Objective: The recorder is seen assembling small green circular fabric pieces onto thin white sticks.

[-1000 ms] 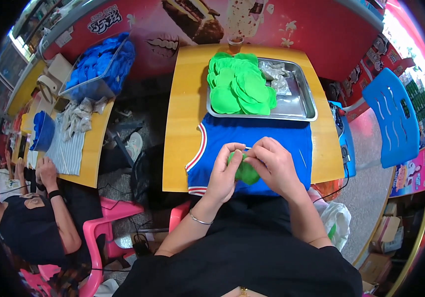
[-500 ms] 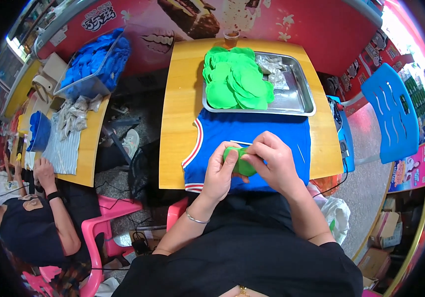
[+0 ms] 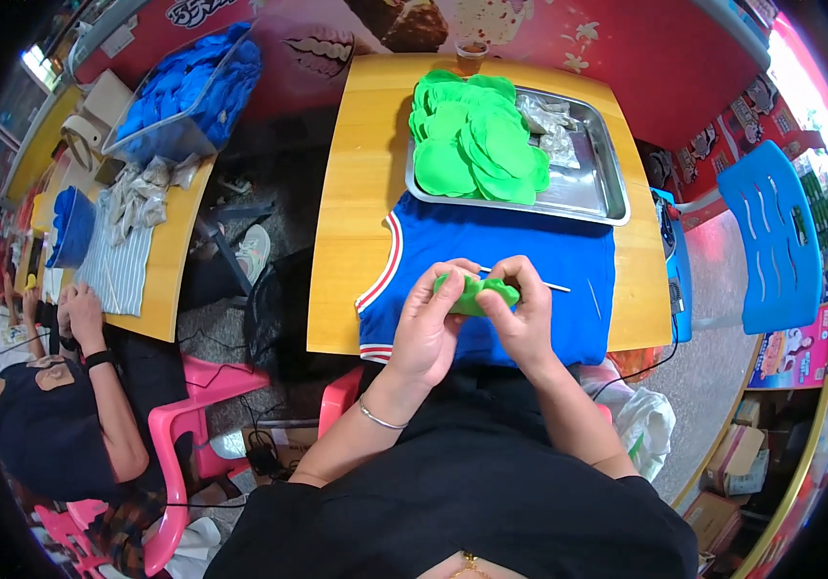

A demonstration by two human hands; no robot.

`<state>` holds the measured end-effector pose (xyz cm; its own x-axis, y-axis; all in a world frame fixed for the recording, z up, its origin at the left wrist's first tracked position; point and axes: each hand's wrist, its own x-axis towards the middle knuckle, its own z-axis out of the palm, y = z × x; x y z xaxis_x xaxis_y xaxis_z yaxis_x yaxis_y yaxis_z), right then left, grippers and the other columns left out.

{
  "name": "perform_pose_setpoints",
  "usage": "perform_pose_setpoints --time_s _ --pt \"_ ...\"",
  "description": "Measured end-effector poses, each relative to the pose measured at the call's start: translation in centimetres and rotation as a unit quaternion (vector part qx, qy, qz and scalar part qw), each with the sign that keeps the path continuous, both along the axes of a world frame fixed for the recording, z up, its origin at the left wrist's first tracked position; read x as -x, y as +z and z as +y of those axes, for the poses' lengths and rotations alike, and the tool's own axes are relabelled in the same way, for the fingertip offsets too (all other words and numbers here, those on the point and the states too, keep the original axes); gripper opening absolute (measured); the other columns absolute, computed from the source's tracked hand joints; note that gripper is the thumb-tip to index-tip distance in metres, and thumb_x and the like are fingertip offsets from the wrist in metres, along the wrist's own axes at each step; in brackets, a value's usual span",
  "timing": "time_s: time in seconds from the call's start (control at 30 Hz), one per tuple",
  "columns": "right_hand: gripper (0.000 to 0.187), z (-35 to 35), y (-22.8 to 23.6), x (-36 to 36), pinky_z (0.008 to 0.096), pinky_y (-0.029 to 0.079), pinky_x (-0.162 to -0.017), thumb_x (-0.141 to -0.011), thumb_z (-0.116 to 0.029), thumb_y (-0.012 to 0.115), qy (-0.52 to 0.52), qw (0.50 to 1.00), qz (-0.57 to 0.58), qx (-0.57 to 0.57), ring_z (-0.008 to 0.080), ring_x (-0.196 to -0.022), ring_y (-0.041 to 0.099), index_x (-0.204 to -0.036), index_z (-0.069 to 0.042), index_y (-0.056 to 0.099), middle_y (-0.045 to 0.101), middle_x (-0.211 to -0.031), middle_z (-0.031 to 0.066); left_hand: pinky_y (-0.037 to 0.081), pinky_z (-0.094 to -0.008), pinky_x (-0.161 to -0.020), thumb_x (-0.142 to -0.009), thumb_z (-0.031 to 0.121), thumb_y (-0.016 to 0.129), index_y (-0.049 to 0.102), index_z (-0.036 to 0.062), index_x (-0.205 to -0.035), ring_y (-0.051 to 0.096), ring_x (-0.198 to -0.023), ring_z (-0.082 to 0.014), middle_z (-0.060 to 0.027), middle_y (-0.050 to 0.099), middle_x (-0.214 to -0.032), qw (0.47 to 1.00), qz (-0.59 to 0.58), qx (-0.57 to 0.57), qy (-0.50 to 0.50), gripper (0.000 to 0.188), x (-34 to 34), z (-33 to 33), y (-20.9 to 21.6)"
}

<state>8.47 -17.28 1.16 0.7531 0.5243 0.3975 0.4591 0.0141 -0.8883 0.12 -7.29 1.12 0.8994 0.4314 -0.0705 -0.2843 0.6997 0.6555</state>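
Note:
A bunched green piece of soft sheet material point(image 3: 479, 295) is held between my two hands, its edges gathered and folded. My left hand point(image 3: 427, 333) is closed around its left side. My right hand point(image 3: 528, 314) pinches the right edge between thumb and fingers. Under my hands a blue jersey point(image 3: 520, 236) with striped trim covers the table's near part. On it lie a white stick point(image 3: 556, 287) and a thin needle-like rod point(image 3: 594, 297). Beyond, a metal tray point(image 3: 587, 198) bears a pile of green rounded pieces point(image 3: 476, 140) and small clear bags of greyish filling point(image 3: 551, 125).
A cup of brown liquid point(image 3: 472, 58) stands at the table's far edge. On the left table are a bin of blue pieces point(image 3: 187, 106), more small bags point(image 3: 139, 198) and another person's hands point(image 3: 80, 314). A blue chair point(image 3: 771, 241) stands at right.
My right hand has turned and shifted slightly, its thumb now on the green piece's front. The green piece looks more spread at its top edge. The whole view has moved a little.

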Motion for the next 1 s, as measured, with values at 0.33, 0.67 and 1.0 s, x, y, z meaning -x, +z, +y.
perform_pose_setpoints --time_s 0.33,0.67,1.0 --pt "0.021 -2.1 4.4 -3.2 0.0259 0.034 -0.049 -0.084 -0.015 0.060 0.273 0.894 0.332 -0.130 0.0110 -0.053 0.044 -0.067 -0.003 0.053 0.050 -0.067 0.0006 0.018 -0.0370 -0.110 -0.089 0.066 0.013 0.017 0.0038 -0.144 0.025 -0.135 -0.0222 -0.0110 0.027 -0.146 0.988 -0.069 0.074 -0.116 0.083 -0.3 0.7 1.3" --pt "0.027 -1.2 3.7 -3.1 0.0324 0.040 -0.047 -0.075 -0.019 0.071 -0.014 0.971 -0.149 0.185 0.0235 -0.050 0.053 -0.065 -0.001 0.053 0.052 -0.057 0.0122 0.028 -0.0422 -0.107 -0.090 0.062 0.028 0.022 0.0043 -0.140 0.031 -0.132 -0.0228 -0.0107 0.034 -0.140 0.968 -0.029 0.075 -0.239 0.076 0.2 -0.9 2.3" --pt "0.053 -0.9 4.7 2.5 0.0415 0.047 -0.074 -0.069 -0.026 0.074 -0.035 0.949 -0.225 0.217 0.0347 -0.094 0.054 -0.113 -0.005 0.052 0.049 -0.105 0.0182 0.027 -0.0385 -0.107 -0.085 0.071 0.019 0.023 0.0108 -0.142 0.035 -0.127 -0.0213 -0.0080 0.036 -0.139 0.969 -0.071 0.154 -0.182 0.083 0.5 -1.4 2.3"
